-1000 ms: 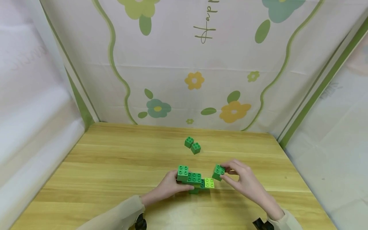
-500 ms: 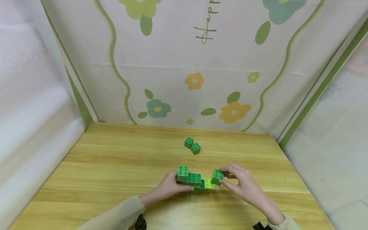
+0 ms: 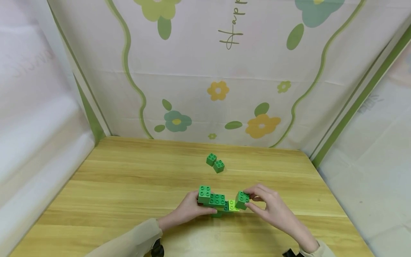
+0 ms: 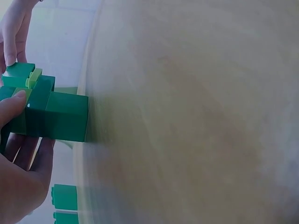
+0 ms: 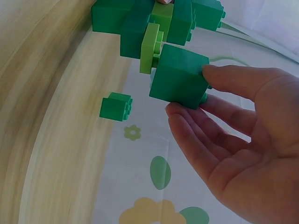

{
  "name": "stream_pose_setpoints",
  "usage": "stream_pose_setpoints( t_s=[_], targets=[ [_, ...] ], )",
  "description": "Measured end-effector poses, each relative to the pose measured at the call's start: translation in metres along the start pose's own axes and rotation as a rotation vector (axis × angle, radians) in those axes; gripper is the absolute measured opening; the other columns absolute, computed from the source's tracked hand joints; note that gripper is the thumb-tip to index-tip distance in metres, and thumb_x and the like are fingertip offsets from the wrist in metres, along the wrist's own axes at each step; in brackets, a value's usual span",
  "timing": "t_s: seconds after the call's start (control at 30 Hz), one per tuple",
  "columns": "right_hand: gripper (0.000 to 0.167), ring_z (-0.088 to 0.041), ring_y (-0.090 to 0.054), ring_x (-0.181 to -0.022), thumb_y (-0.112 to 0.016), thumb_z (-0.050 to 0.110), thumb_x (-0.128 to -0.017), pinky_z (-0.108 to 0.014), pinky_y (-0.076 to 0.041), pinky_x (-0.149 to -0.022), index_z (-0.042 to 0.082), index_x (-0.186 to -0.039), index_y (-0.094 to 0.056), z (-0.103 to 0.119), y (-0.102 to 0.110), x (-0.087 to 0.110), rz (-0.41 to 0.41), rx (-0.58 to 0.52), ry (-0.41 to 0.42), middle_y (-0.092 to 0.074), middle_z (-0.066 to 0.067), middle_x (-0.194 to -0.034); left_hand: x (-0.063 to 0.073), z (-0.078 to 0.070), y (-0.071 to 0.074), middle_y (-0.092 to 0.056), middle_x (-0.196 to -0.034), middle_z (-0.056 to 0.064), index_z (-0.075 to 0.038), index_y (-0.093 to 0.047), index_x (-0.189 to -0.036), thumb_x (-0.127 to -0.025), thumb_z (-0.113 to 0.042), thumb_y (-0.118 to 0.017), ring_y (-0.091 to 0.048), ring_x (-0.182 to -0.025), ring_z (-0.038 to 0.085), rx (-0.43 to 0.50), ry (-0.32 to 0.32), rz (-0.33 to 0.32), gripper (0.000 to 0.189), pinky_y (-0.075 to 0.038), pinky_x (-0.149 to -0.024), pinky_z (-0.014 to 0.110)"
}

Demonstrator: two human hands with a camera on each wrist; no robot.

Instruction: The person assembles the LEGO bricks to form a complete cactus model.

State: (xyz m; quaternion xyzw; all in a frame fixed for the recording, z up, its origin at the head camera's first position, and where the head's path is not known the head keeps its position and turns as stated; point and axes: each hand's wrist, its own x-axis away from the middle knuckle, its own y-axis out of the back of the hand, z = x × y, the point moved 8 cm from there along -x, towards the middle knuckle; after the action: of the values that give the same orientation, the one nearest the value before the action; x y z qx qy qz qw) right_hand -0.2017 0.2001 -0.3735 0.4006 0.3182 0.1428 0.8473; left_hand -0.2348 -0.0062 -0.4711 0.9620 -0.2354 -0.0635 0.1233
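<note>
My left hand [image 3: 187, 208] grips a stack of joined green toy building blocks [image 3: 216, 200], thumb along the near side and fingers behind. A light green block [image 3: 231, 205] sticks out at the stack's right end, its studs facing up. Between thumb and fingertips, my right hand [image 3: 271, 203] pinches a square green block [image 3: 242, 200] by its right side. In the right wrist view that green block [image 5: 180, 77] overlaps the studs of the thin light green block [image 5: 149, 49]. The left wrist view shows the stack's smooth underside [image 4: 65, 116] and the left thumb [image 4: 14, 107] pressed on it.
Two loose green blocks [image 3: 211, 159] [image 3: 219, 166] lie close together on the wooden table [image 3: 144, 178], beyond the stack. White cloth with printed flowers [image 3: 192, 64] walls in the table's back and both sides.
My right hand has brought its green block down and slightly left, from beside the light green block to partly over it. The left hand and the stack have stayed put.
</note>
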Motion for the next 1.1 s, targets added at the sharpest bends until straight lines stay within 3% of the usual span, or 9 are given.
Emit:
stream_pose_setpoints(
  t_s=[0.57, 1.1],
  targets=[
    [0.033, -0.004, -0.067, -0.087, -0.078, 0.004, -0.083, -0.025, -0.061, -0.069, 0.013, -0.113, -0.07, 0.009, 0.001, -0.001, 0.041, 0.01, 0.075, -0.069, 0.006, -0.103, 0.0, 0.001, 0.0, -0.075, -0.112, 0.004, -0.014, -0.068, -0.109, -0.079, -0.024, -0.085, -0.069, -0.104, 0.013, -0.026, 0.006, -0.009, 0.036, -0.055, -0.089, 0.019],
    [0.033, -0.007, -0.067, -0.088, -0.077, 0.001, -0.081, -0.024, -0.061, -0.07, 0.01, -0.112, -0.07, 0.011, -0.001, -0.002, 0.065, 0.021, 0.094, -0.068, 0.003, -0.102, -0.002, 0.0, -0.001, -0.076, -0.112, 0.003, -0.014, -0.07, -0.111, -0.078, -0.023, -0.085, -0.07, -0.104, 0.014, -0.03, -0.007, -0.012, 0.036, -0.056, -0.089, 0.019]
  ],
)
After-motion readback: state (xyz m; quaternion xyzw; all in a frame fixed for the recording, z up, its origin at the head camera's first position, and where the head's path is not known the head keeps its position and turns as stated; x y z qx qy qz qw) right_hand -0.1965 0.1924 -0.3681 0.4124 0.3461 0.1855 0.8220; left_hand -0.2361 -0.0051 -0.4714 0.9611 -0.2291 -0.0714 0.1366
